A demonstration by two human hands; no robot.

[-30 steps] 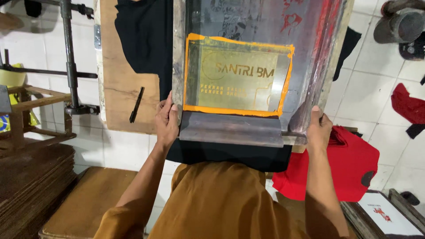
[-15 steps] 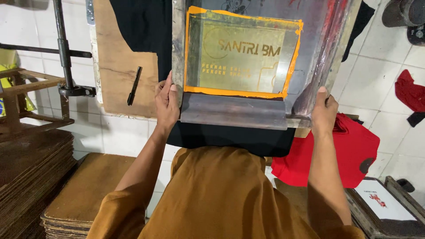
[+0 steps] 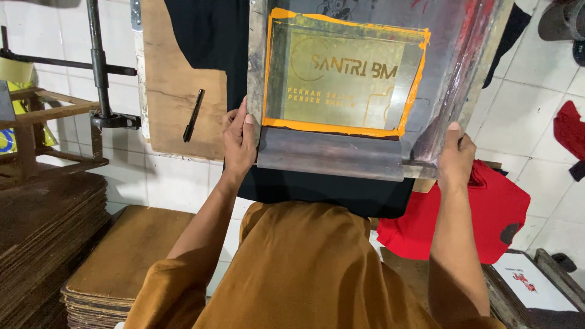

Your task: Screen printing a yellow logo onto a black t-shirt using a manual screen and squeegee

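Note:
A metal-framed printing screen (image 3: pixel 341 155) with an orange-taped stencil window lies over a black shirt (image 3: pixel 323 192) on a wooden board (image 3: pixel 173 85). My left hand (image 3: pixel 239 140) grips the frame's near left edge. At the near right corner, my right hand (image 3: pixel 456 157) holds the frame. Both hands rest against the frame's sides with fingers wrapped on it.
A black marker (image 3: pixel 194 115) lies on the board left of the screen. Stacks of brown boards (image 3: pixel 116 268) sit at the lower left. A metal clamp post (image 3: pixel 97 67) stands at left. Red shirts (image 3: pixel 493 210) lie on the white tiled floor at right.
The view has shifted so the screen sits higher and slightly right in the picture. Both hands keep the same hold on the frame.

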